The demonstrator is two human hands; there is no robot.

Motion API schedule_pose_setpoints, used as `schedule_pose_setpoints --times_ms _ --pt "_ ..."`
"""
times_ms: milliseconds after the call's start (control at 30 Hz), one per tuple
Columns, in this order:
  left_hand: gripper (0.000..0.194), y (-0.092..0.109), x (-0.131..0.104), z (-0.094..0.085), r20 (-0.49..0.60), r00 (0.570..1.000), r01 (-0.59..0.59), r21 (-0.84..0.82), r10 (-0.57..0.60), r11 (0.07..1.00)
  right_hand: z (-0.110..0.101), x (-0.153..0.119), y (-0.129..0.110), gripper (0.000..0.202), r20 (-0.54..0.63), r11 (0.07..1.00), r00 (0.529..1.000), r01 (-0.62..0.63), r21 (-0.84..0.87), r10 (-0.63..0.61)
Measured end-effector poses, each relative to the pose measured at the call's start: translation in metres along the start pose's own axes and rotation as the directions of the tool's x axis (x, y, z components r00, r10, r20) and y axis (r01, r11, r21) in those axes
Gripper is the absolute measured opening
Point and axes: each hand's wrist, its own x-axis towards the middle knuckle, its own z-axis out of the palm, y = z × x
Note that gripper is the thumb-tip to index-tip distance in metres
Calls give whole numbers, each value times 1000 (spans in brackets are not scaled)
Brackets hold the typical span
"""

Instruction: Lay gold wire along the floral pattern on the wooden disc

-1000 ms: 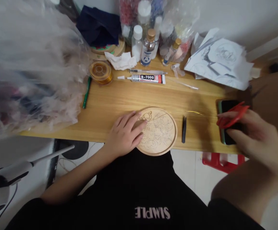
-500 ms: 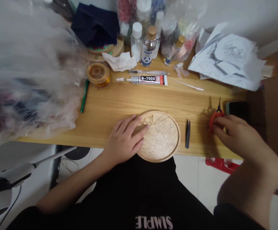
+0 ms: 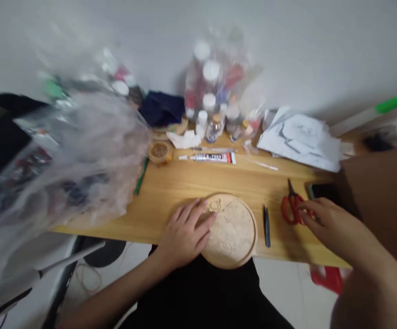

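Under the left hand: the round board (image 3: 232, 233), raised-rimmed, its lower edge reaching past the front edge of the table (image 3: 184, 183).
Left hand (image 3: 186, 235): palm down on the near-left part of the board, fingers extended and slightly parted, gripping nothing.
Board face: pale, with a faint line drawing; a darker outline shows just beyond the left fingertips.
Right hand (image 3: 325, 221): over the table, well apart from the board, fingers bent with the tips at the scissors' handles; how firmly they close on them I cannot tell.
Scissors (image 3: 293, 196): at the right fingertips, red handles toward the hand, dark blades pointing away from the person.
Tweezers (image 3: 267, 227): between the hands, just right of the board, lying lengthwise away from the person.
Phone (image 3: 323, 192): just beyond the right hand, partly hidden by it.
Box (image 3: 383, 192): brown, to the right of the right hand.
Tube (image 3: 215, 157): beyond the left hand and board, lying crosswise, marked B-7000.
Spool (image 3: 160, 153): beyond the left hand, amber, near the top of a green pen (image 3: 141, 177).
Bag (image 3: 109, 151): clear plastic, left of the left hand.
Bottles (image 3: 213, 129): farther from the hands than the tube, blurred.
Papers (image 3: 299, 137): beyond the right hand, in a loose pile.
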Motion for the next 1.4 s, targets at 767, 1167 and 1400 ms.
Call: schedule_pose_setpoints --times_ms 767,1167,1400 --pt "39 -14 33 -2 102 992 -82 141 68 987 -27 133 -189 38 77 775 833 540 -328 -548" --pt "38 -21 45 -33 -133 990 -26 120 42 992 -33 87 -112 25 -58 833 833 545 -93 -551" --pt "38 -35 107 -29 17 996 -88 194 87 977 -6 73 -87 20 -268 701 796 605 378 -543"
